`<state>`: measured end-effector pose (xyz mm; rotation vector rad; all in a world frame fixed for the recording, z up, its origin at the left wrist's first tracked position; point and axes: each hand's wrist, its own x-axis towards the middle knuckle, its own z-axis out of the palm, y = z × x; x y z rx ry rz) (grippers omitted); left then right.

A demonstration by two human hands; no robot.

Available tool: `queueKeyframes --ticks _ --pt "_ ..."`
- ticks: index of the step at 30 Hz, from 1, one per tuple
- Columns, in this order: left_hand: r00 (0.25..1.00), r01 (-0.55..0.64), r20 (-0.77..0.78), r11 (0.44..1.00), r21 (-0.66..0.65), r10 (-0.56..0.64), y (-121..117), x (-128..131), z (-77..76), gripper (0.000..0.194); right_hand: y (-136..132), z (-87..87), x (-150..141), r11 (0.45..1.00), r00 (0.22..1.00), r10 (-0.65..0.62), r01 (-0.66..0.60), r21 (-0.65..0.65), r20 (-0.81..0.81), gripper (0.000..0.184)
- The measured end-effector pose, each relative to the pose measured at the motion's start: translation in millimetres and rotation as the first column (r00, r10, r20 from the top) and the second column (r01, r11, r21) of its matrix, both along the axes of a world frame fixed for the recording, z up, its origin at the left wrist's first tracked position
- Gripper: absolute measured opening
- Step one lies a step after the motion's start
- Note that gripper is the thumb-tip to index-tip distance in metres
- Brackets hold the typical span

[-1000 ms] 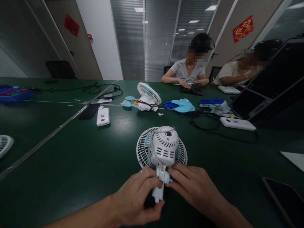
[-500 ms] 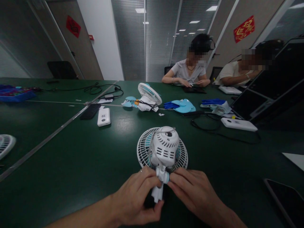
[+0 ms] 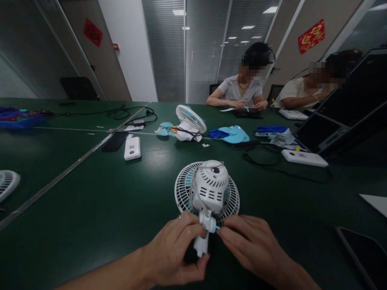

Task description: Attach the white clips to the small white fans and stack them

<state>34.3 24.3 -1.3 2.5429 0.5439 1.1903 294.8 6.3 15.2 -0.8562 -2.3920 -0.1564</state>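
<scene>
A small white fan (image 3: pixel 211 193) lies face down on the green table, its slotted motor housing upward and its round grille under it. A grey cord wraps around the housing. My left hand (image 3: pixel 178 245) is closed around the white bracket at the fan's near end, thumb and fingers gripping it from the left. At the right side of that joint sits a light blue knob (image 3: pixel 215 226) with a thin tab pointing right. My right hand (image 3: pixel 252 241) has its thumb and forefinger pinched at this tab; the fingertips partly cover it.
Farther back lie another fan (image 3: pixel 189 125), light blue fan blades (image 3: pixel 234 135), a white power bank (image 3: pixel 132 148) and black cables. A phone (image 3: pixel 363 253) rests at the right, a white grille (image 3: pixel 8 183) at the left edge. Two people sit across the table.
My right fingers have shifted slightly right, and the knob's light blue tab now shows between them and the joint. My left hand and the fan stay nearly still.
</scene>
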Motion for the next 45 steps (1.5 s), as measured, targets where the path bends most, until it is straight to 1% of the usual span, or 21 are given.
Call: queueKeyframes --ticks 3,6,9,13,19,21,23,25,27,29,31,33,35,36,39,42,45 --pt "1.0 -0.003 0.003 1.0 -0.005 0.003 0 0 0.9 0.046 3 1.2 -5 1.0 1.0 0.005 -0.005 -0.021 0.016 0.014" --pt "1.0 -0.001 0.001 1.0 -0.005 0.001 -1 0 0.9 0.048 5 2.1 -10 0.995 1.0 -0.013 0.014 -0.098 0.002 0.012" --pt "1.0 -0.007 -0.012 1.0 0.0 0.007 -1 0 0.3 0.046 6 2.3 -13 0.983 0.998 -0.039 0.032 -0.179 -0.038 0.02" --pt "1.0 -0.008 0.005 1.0 0.0 0.008 -1 0 -0.9 0.047 5 3.8 -15 0.975 0.995 -0.05 0.031 -0.218 -0.081 0.028" --pt "1.0 -0.008 -0.003 1.0 0.021 0.008 0 0 0.8 0.045 6 5.7 -15 0.98 0.989 -0.072 0.045 -0.195 -0.132 0.031" --pt "1.0 0.001 -0.001 1.0 0.015 -0.001 0 0 0.9 0.046 6 5.8 -14 0.976 0.983 -0.108 0.077 -0.204 -0.149 0.026" --pt "1.0 -0.002 -0.003 1.0 0.011 0.002 0 0 0.5 0.045 5 5.6 -12 0.971 0.976 -0.142 0.105 -0.214 -0.165 0.017" --pt "1.0 -0.013 -0.003 1.0 0.016 0.013 -1 0 -0.2 0.044 3 5.4 -10 0.972 0.98 -0.127 0.093 -0.214 -0.151 0.016" --pt "1.0 -0.02 -0.004 1.0 0.018 0.02 -1 0 -0.6 0.045 1 5.4 -9 0.978 0.991 -0.077 0.053 -0.201 -0.112 0.016" --pt "1.0 -0.018 -0.003 1.0 0.009 0.018 -1 0 -0.6 0.047 0 5.4 -10 0.984 0.996 -0.04 0.024 -0.178 -0.086 0.012" --pt "1.0 -0.018 -0.004 1.0 -0.003 0.018 -1 0 -0.2 0.048 0 5.4 -12 0.983 0.993 -0.037 0.017 -0.183 -0.109 0.016" --pt "1.0 -0.017 -0.011 1.0 -0.005 0.017 0 0 0.3 0.048 1 5.3 -14 0.971 0.987 -0.055 0.017 -0.237 -0.153 0.022" --pt "1.0 -0.013 -0.011 1.0 0.001 0.013 0 0 0.8 0.048 2 4.8 -14 0.96 0.981 -0.083 0.031 -0.278 -0.176 0.024" --pt "1.0 -0.013 -0.009 1.0 0.004 0.013 0 0 0.9 0.048 2 4.3 -14 0.96 0.979 -0.1 0.047 -0.277 -0.179 0.022" --pt "1.0 -0.016 -0.007 1.0 0.006 0.016 0 0 0.9 0.048 4 2.9 -12 0.972 0.973 -0.143 0.104 -0.212 -0.179 0.018" --pt "1.0 -0.023 -0.006 1.0 0.016 0.023 0 0 1.3 0.047 4 3.1 -10 0.981 0.986 -0.109 0.086 -0.175 -0.129 0.019" --pt "0.999 -0.033 0.002 0.999 0.034 0.033 -1 0 2.3 0.047 0 5.1 -11 0.976 0.997 -0.048 0.032 -0.216 -0.068 0.016"
